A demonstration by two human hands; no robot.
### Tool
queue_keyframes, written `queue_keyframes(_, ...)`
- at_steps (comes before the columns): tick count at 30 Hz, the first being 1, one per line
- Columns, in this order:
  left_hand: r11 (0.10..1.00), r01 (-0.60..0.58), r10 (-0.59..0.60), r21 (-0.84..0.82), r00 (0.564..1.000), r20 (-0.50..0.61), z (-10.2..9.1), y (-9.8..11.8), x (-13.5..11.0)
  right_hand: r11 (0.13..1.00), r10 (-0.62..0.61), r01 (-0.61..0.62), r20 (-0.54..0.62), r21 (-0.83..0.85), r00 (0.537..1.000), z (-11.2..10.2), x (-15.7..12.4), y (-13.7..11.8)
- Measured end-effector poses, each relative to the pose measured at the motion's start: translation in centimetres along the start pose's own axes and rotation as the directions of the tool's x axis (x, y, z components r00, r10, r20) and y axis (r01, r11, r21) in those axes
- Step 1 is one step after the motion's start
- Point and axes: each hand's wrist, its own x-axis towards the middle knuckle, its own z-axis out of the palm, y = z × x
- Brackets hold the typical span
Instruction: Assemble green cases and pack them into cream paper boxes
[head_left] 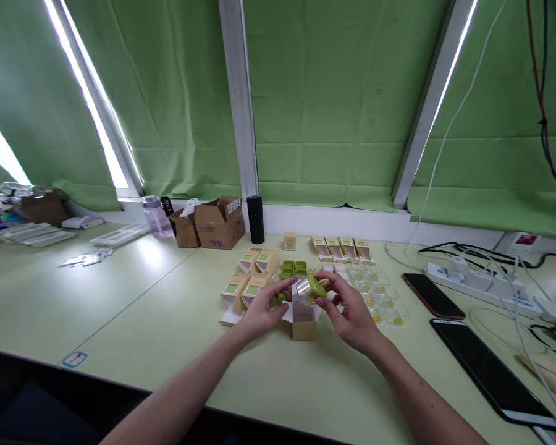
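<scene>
My right hand [349, 310] pinches a small green item with a clear plastic cup [306, 288] on its left end, tilted above an open kraft cardboard box [304, 329]. The box stands upright on the table with its white inner flaps raised. At its left side, my left hand [265, 307] curls with thumb and fingers around the upper edge and flap; the fingertips reach close to the clear cup. Behind the hands sit several green square pieces [294, 267], partly hidden. Clear plastic shells with yellow centres [375, 290] lie right of my right hand.
Open kraft boxes [243, 290] stand left of my hands; more [341, 249] line the back, beside a small box [290, 241]. A black cylinder [256, 220], cartons [220, 224] and a purple bottle [156, 216] stand behind. Phones [491, 371] and a power strip [482, 288] with cables occupy the right.
</scene>
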Motion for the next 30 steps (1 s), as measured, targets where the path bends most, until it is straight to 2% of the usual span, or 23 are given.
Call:
queue_keyframes(7,1.000,-0.016,0.016,-0.006,1.000,0.003,0.0,0.1,-0.1,0.992,0.028,-0.028,0.003,-0.122,1.000,-0.6,0.3,0.7)
queue_keyframes(20,0.999,-0.009,0.009,-0.045,1.000,0.003,0.1,0.2,0.0,0.929,-0.070,0.095,0.082,-0.359,0.994,-0.2,-0.1,-0.1)
queue_keyframes(30,0.999,-0.016,0.016,-0.037,1.000,0.004,0.1,0.1,0.0,0.918,-0.059,0.107,0.135,-0.383,0.989,0.3,-0.3,-0.5)
